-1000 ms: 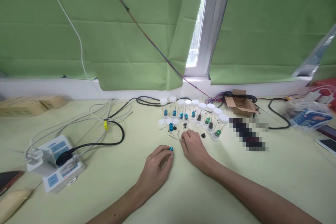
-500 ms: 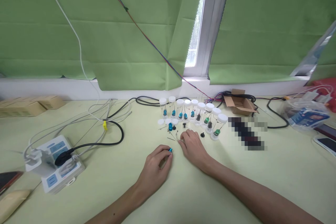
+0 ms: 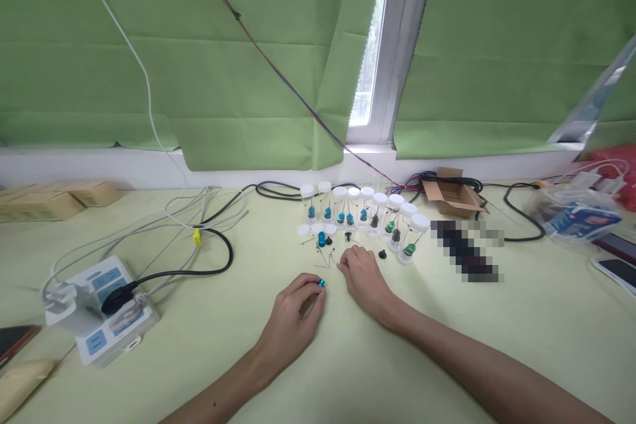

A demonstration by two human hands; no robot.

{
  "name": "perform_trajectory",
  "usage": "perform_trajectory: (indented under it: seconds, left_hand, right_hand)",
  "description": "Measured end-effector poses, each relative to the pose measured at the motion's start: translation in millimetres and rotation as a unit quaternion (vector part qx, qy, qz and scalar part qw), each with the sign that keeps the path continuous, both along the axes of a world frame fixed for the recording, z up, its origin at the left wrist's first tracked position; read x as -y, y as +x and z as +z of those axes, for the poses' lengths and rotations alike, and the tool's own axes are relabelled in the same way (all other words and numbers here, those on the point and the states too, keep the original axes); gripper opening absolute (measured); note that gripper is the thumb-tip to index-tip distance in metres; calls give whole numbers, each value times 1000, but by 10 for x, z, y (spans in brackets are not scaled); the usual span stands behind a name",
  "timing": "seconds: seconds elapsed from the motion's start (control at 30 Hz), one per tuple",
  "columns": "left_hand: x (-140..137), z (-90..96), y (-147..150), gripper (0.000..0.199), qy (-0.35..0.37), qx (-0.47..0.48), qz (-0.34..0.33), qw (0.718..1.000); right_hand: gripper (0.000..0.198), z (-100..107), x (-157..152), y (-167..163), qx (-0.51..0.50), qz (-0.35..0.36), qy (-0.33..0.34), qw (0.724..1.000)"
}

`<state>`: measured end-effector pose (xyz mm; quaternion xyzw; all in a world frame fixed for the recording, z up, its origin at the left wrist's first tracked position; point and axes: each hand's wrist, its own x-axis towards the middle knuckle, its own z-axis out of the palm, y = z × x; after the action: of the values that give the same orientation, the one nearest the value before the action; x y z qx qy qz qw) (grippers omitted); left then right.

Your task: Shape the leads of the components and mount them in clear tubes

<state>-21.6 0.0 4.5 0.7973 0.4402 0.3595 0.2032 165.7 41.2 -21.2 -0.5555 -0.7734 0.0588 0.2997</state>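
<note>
My left hand (image 3: 297, 308) is closed in a pinch on a small shiny blue metal part (image 3: 321, 283), just above the table. To its right, my right hand (image 3: 362, 276) rests low with fingers together. Its fingertips are at the end of a thin bent wire (image 3: 332, 258) and seem to pinch it; the contact is small. Other thin metal pins (image 3: 322, 265) lie beside it. Behind them are a blue knob-like piece (image 3: 321, 238), small black pieces (image 3: 382, 254) and white caps (image 3: 303, 230).
Several clear tubes with white lids (image 3: 365, 207), holding blue, green or dark pieces, stand behind my hands. A power strip (image 3: 102, 311) with cables is at left. An open cardboard box (image 3: 453, 199) and a plastic bag (image 3: 571, 212) sit at right.
The thin bent wire by my right fingertips has shifted slightly left, towards the pins. My left hand keeps its pinch on the blue part, and both hands stay nearly in place.
</note>
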Motion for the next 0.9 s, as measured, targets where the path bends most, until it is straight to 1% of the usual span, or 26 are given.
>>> perform_trajectory:
  seconds: [0.17, 0.27, 0.37, 0.47, 0.63, 0.9]
  left_hand:
    - [-2, 6, 1, 21, 14, 0, 0, 1000]
    - [-7, 2, -1, 21, 15, -1, 1, 1000]
    - [-11, -1, -2, 22, 5, 1, 0, 1000]
    - [-9, 1, -1, 22, -3, 7, -2, 1000]
    - [-2, 0, 5, 25, 1, 17, 0, 1000]
    - [-20, -40, -6, 26, 0, 35, 32, 999]
  right_hand:
    - [9, 25, 25, 5, -17, 41, 31, 999]
    - [12, 10, 23, 4, -23, 58, 30, 998]
    - [14, -6, 17, 1, -28, 60, 25, 998]
    - [13, -8, 17, -1, -29, 53, 32, 998]
    - [15, -11, 5, -5, -21, 51, 26, 998]
    - [16, -6, -8, -17, 1, 59, 17, 998]
